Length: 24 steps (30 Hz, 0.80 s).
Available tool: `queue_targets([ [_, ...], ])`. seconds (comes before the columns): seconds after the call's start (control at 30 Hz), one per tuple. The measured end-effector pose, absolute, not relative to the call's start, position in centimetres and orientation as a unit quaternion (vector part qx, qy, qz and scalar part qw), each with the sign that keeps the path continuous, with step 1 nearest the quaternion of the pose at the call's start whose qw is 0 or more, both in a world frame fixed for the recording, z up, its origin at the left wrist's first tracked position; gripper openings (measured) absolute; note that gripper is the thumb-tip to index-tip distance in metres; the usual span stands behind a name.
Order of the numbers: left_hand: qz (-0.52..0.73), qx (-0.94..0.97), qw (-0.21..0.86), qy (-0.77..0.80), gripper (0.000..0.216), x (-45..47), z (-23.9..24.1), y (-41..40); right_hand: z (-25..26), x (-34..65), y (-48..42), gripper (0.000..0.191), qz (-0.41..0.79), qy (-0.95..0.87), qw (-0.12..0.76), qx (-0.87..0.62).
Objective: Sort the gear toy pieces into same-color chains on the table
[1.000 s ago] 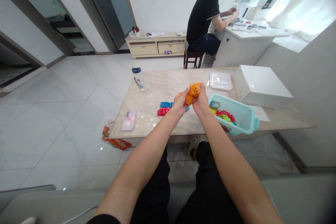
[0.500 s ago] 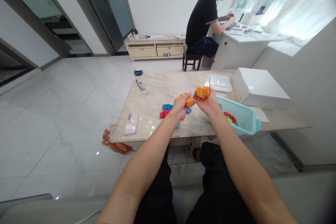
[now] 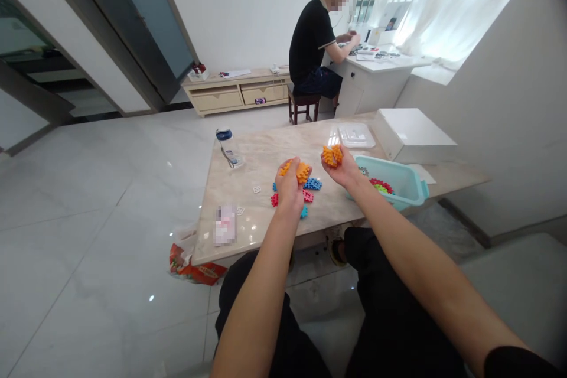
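Note:
My left hand (image 3: pixel 290 195) is closed around some orange toothed plastic pieces (image 3: pixel 303 173), thumb on top, above the table's middle. To its right, my right hand (image 3: pixel 345 173) holds more orange toothed pieces (image 3: pixel 332 155) in curled fingers, near the basin's left end. The two hands are apart. Beneath and beside my left hand lie blue toothed pieces (image 3: pixel 313 183), red ones (image 3: pixel 308 196) and a teal one (image 3: pixel 303 211), partly hidden by the hand and wrist. A light-teal basin (image 3: pixel 411 192) on the right contains red gear-like pieces (image 3: pixel 380 183) and some green.
On the marble-patterned table (image 3: pixel 266 147) stand a blue-lidded bottle (image 3: pixel 231 152) and a white box (image 3: pixel 416 130). A clear plastic tray (image 3: pixel 357 135), small white cards (image 3: pixel 257 189) and a blurred pack (image 3: pixel 225 225) lie there too. Beyond, a person (image 3: pixel 310 41) sits at another desk.
My hands have drawn apart from nearly touching, each still holding orange pieces. More of the blue and red pieces shows between them. The camera view has shifted and tilted.

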<state>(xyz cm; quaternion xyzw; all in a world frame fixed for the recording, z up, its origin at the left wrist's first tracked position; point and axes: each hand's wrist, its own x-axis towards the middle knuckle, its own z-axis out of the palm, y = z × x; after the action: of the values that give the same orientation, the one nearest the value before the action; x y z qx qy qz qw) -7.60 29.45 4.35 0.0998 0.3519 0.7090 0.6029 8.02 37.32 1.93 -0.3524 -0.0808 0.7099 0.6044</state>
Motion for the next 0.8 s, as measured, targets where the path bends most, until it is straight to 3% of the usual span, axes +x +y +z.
queue_targets([
  [0.23, 0.728, 0.084, 0.575, 0.363, 0.033, -10.2, 4.3, 28.3, 1.5, 7.1, 41.1, 0.037, 0.708, -0.123, 0.560, -0.411],
  [0.43, 0.756, 0.055, 0.550, 0.352, 0.026, -10.9, 5.5, 28.9, -3.4, 5.4, 44.5, 0.031, 0.649, -0.205, 0.483, -0.551],
  [0.8, 0.776, 0.026, 0.518, 0.359, 0.037, -10.9, 7.6, 28.7, -9.7, 2.0, 48.6, 0.030, 0.532, -0.319, 0.400, -0.675],
])
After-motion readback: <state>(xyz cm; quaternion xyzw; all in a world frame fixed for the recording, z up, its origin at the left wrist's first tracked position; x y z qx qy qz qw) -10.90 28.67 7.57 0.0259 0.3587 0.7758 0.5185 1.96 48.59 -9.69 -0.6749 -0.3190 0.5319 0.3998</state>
